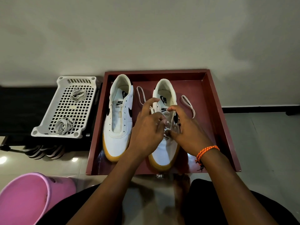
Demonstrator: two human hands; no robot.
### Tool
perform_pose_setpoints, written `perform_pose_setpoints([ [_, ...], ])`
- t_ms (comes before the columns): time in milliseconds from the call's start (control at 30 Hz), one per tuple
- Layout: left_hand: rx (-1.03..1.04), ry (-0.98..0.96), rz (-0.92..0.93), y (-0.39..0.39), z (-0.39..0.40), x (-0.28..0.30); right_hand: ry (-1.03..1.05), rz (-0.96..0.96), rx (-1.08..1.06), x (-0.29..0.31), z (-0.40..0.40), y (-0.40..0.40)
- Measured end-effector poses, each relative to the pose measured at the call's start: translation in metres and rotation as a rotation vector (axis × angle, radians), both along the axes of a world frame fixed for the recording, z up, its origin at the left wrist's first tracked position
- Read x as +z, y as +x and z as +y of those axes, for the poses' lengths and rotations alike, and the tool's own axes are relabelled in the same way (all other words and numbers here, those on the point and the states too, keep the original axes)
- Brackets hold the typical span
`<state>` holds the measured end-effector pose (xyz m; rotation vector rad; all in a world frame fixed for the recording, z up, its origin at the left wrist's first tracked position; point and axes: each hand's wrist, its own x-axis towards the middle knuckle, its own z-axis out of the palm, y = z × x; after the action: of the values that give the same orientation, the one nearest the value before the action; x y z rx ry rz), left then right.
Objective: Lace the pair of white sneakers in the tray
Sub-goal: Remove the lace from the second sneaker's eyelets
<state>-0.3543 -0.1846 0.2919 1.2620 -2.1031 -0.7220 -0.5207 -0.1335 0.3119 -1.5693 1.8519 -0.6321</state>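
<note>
In the dark red wooden tray (215, 101), my left hand (146, 127) and right hand (188, 129) each grip the flat white lace (172, 118) over the right white gum-soled sneaker (164, 151). I should pull both ends evenly, untwisted.

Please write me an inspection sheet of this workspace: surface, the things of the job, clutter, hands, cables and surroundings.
Surface: dark red wooden tray on a pale tiled floor.
Job's things: left white gum-soled sneaker unlaced; right white gum-soled sneaker partly laced, white lace ends trailing on both sides.
Clutter: white perforated plastic basket holding two bundles of spare white laces; pink plastic tub.
Hands: left hand and right hand both over the right sneaker, fingers curled at the lace.
Cables: nothing seen.
Surroundings: plain pale wall; black low bench under the basket.
</note>
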Motion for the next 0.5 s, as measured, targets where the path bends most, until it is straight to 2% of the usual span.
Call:
perform_pose_setpoints([
  [67, 0.056, 0.051, 0.122, 0.002, -0.002, 0.004, 0.005, 0.007, -0.008, 0.000, 0.000, 0.001],
  [133, 0.108, 0.036, 0.151, 0.003, -0.003, 0.009, 0.002, 0.022, -0.016, -0.001, -0.001, 0.003],
  [200, 0.119, -0.049, 0.090, 0.003, -0.001, 0.012, -0.004, 0.035, -0.023, -0.002, 0.000, 0.004],
  [300, 0.038, -0.191, -0.136, 0.001, 0.003, 0.012, -0.009, 0.030, -0.023, -0.001, 0.000, 0.004],
  [367, -0.026, -0.209, -0.244, -0.002, 0.008, 0.006, -0.016, 0.015, -0.020, -0.002, 0.000, 0.004],
  [433, -0.041, -0.187, -0.251, -0.005, 0.011, -0.002, -0.012, 0.022, -0.019, -0.002, -0.001, 0.005],
  [500, -0.016, -0.127, -0.146, -0.006, 0.008, -0.005, -0.005, 0.040, -0.021, -0.003, -0.002, 0.004],
])
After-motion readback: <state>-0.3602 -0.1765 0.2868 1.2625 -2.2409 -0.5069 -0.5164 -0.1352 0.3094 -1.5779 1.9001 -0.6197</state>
